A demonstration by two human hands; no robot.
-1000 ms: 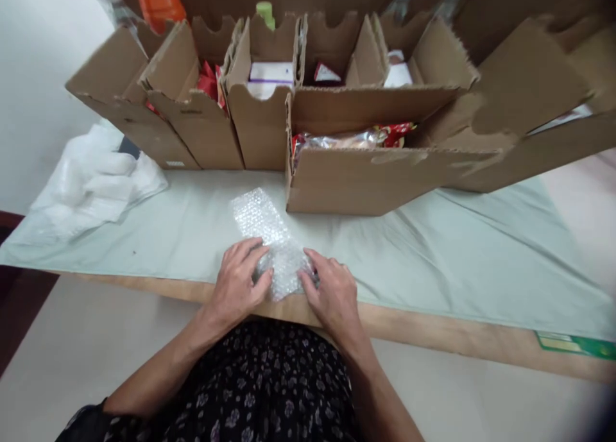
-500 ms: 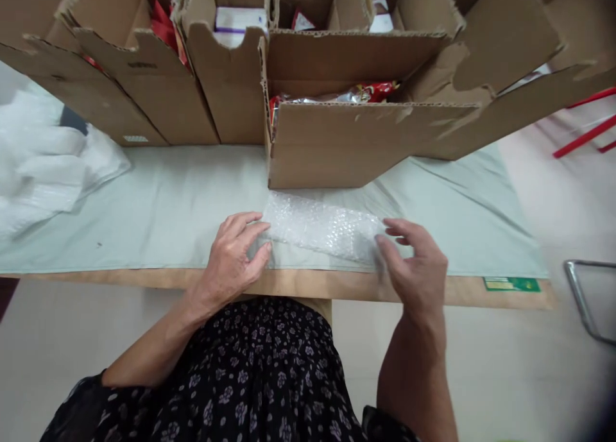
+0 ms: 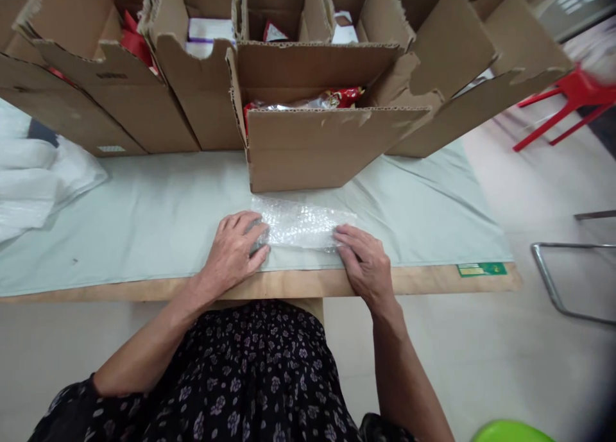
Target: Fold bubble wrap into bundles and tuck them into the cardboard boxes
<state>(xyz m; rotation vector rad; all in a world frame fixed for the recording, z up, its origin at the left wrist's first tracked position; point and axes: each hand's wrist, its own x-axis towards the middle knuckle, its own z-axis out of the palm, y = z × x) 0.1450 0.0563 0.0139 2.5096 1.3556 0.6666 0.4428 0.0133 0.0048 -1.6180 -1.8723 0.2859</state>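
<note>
Logging a strip of bubble wrap (image 3: 303,227) lying flat on the pale green cloth (image 3: 158,217) covering the worktop (image 3: 423,281), squarely between the left hand (image 3: 235,244) and the right hand (image 3: 366,262). Reading its long axis as running side to side, roughly parallel to the worktop's front edge, dipping slightly toward the right end. Judging neither hand clearly nearer: seeing the left hand sitting at the left end, the right hand at the right end. Placing the wrap, accordingly, to the right of the left hand and to the left of the right hand, a little farther from the body than either palm. Recording the left hand as palm down, loosely spread, with thumb standing apart from curved fingers and fingertips touching the wrap's end. Recording the right hand as bending over the opposite end, fingers lying close together, thumb just below; being unable to tell pinching from mere pressing there. Noting the front cardboard box (image 3: 308,150) standing just beyond the far long edge; being unable to confirm contact.
</note>
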